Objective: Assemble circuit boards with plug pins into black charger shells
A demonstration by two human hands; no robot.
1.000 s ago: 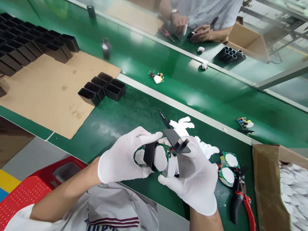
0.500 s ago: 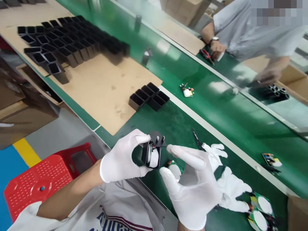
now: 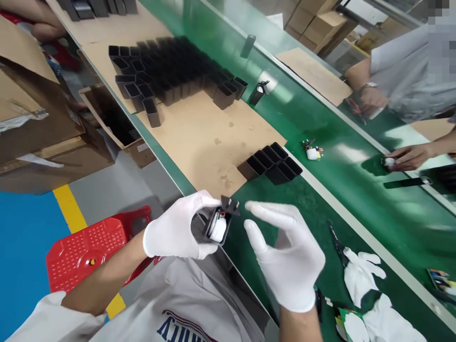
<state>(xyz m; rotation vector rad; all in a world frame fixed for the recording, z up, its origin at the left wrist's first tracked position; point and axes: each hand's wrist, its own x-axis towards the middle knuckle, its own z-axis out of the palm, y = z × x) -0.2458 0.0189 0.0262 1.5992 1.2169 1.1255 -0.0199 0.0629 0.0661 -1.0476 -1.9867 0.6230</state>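
My left hand (image 3: 181, 227), in a white glove, grips a small black plastic case (image 3: 207, 228) between thumb and fingers. Inside the case's open end a white padded piece (image 3: 218, 229) and bits of wiring show. A black plug cover (image 3: 230, 205) with two metal prongs sits tilted at the case's upper edge. To the right, my gloved right hand (image 3: 288, 251) is held apart from the case, thumb and fingers spread with nothing between them.
Several black cases (image 3: 272, 164) stand at the cardboard sheet's (image 3: 199, 137) corner, with many more (image 3: 171, 71) behind. White gloves (image 3: 359, 275), a dark pen-like tool (image 3: 337, 242) and a circuit board (image 3: 351, 325) lie at right. A red stool (image 3: 92, 251) stands left. Across the bench, a co-worker's hand (image 3: 409, 156) handles something.
The view has swung left, so the bench things appear farther right. My left hand still holds the case, now tilted more. My right hand stays spread beside it. The co-worker's hand has moved onto a small white object.
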